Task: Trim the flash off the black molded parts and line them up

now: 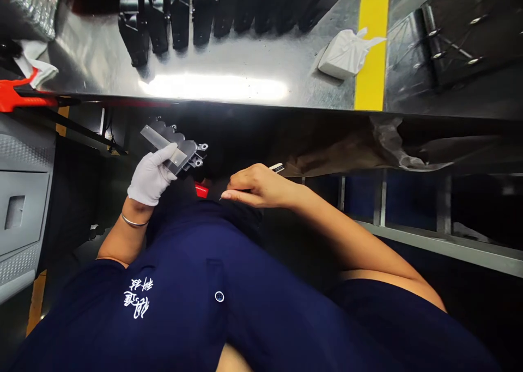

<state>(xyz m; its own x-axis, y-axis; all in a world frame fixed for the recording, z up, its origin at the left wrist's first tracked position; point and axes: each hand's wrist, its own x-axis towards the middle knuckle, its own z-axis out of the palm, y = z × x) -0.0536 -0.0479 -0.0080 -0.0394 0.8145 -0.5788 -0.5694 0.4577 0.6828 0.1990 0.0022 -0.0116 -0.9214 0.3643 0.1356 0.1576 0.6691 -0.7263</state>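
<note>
My left hand, in a white glove, grips a dark metal part with rounded lobes, a flat pale strip along one side and two ring-like lugs at its right end. The thumb presses on the strip. To the right, my bare right hand is closed round a slim pen-like tool. The tool's thin tip shows beyond the thumb, pointing left and apart from the metal part. Its back end sticks out behind the fingers.
A metal table crosses the top, with a row of black parts and a white wrapped block beside a yellow stripe. A red-handled tool lies at the left edge. Below are a grey cabinet and a rack rail.
</note>
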